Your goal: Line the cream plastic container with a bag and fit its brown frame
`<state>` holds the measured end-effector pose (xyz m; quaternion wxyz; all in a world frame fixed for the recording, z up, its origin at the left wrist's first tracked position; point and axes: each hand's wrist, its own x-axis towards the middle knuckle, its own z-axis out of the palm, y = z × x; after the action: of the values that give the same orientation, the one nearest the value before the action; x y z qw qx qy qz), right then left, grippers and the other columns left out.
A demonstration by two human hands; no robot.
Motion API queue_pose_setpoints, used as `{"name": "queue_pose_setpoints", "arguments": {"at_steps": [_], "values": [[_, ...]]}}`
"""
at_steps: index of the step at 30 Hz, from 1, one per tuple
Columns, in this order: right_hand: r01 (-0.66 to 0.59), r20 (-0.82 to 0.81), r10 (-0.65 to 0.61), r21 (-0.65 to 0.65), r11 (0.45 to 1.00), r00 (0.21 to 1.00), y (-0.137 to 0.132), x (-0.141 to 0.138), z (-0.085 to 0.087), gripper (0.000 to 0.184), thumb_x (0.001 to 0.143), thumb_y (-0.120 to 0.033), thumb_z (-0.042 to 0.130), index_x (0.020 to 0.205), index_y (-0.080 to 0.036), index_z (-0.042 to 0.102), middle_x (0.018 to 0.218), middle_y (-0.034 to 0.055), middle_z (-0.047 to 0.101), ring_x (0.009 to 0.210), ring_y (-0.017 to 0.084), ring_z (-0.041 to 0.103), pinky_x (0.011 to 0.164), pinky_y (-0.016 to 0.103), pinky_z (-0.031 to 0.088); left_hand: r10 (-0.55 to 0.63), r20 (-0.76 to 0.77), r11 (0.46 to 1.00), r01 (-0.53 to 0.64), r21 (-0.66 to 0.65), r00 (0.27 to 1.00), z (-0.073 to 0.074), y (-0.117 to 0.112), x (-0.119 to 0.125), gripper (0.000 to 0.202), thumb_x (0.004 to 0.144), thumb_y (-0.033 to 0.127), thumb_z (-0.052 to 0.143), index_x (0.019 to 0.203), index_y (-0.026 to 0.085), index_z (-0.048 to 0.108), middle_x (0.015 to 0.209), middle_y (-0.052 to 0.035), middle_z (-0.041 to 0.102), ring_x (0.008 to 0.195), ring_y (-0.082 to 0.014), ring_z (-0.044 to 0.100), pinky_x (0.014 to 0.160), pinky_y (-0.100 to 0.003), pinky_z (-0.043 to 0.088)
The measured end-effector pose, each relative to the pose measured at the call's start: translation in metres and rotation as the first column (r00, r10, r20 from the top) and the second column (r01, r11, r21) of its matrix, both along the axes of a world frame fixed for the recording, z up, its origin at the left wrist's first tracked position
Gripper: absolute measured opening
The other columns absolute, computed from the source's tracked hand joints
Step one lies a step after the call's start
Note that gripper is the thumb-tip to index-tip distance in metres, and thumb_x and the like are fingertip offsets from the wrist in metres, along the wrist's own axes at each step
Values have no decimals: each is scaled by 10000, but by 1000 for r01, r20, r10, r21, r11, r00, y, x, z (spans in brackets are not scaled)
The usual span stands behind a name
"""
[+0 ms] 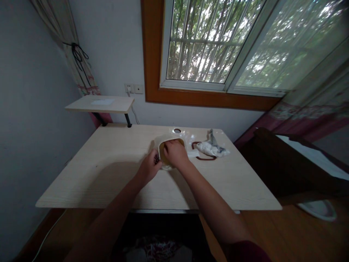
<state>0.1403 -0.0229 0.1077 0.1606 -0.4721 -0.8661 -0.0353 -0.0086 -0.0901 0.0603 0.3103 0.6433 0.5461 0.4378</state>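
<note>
A cream-coloured bag (164, 138) with a tan inside lies on the table, its mouth facing me. My left hand (149, 165) is closed on the left rim of the bag. Into the mouth reaches my right hand (176, 153); its fingertips are hidden inside, so whether they hold anything does not show. A short white strap (193, 154) sticks out on the bag's right side. Beside it lies a brown loop, perhaps a handle (206, 159), partly under a clear plastic bag with white and grey contents (212, 148).
The pale wooden table (109, 182) has a round cable hole (177, 130) near its back edge. A small raised shelf (100, 103) stands at the back left, with a white paper on it. Behind are a wall socket (129, 88) and a window. Dark furniture (300, 163) stands to the right.
</note>
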Motion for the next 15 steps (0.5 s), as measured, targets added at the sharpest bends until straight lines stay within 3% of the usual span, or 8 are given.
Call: {"name": "queue_pose_setpoints", "arguments": {"at_steps": [9, 15], "values": [[47, 26, -45, -82, 996, 999, 6, -8, 3, 321, 984, -263, 468, 1062, -124, 746, 1050, 169, 770, 940, 271, 737, 879, 323, 526, 8, -165, 1000, -8, 1, 986, 8, -6, 1, 147, 814, 230, 547, 900, 233, 428, 724, 46, 494, 646, -141, 509, 599, -268, 357], [43, -31, -47, -110, 993, 998, 13, -6, -6, 327, 966, -227, 469, 1110, -119, 742, 1141, 176, 751, 1040, 275, 721, 960, 325, 511, -25, -238, 1000, 28, 10, 971, 11, -13, 5, 171, 832, 215, 533, 961, 230, 422, 769, 15, 530, 686, -172, 543, 622, -290, 377]]}}
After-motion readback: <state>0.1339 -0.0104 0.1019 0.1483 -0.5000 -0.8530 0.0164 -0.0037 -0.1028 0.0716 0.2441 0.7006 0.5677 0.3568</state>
